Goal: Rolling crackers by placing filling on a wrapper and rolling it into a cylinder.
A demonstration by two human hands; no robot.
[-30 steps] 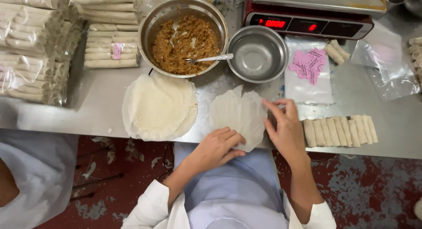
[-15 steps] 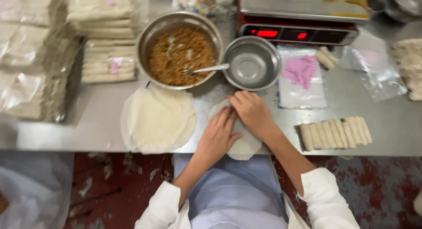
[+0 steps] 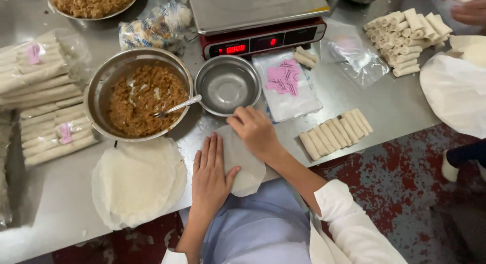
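Observation:
A thin white wrapper (image 3: 242,162) lies at the near edge of the steel table (image 3: 354,86), folded over. My left hand (image 3: 210,173) lies flat on its left side, fingers together and pointing away from me. My right hand (image 3: 254,132) presses on the wrapper's far right part, fingers curled over the fold. A stack of round white wrappers (image 3: 137,180) sits to the left of my left hand. Just beyond it stands a big steel bowl of brown minced filling (image 3: 140,99) with a spoon (image 3: 177,107) in it.
An empty small steel bowl (image 3: 228,85) stands past my right hand, before a red digital scale (image 3: 258,21). Several finished rolls (image 3: 335,133) lie to the right. Bagged rolls (image 3: 45,107) are stacked at left. Another person's hands (image 3: 468,5) work by a roll pile (image 3: 407,33).
The wrapper has gone from open and flat to folded. My hands came together onto it, the right hand moving in from its right edge. The view shifted and tilted.

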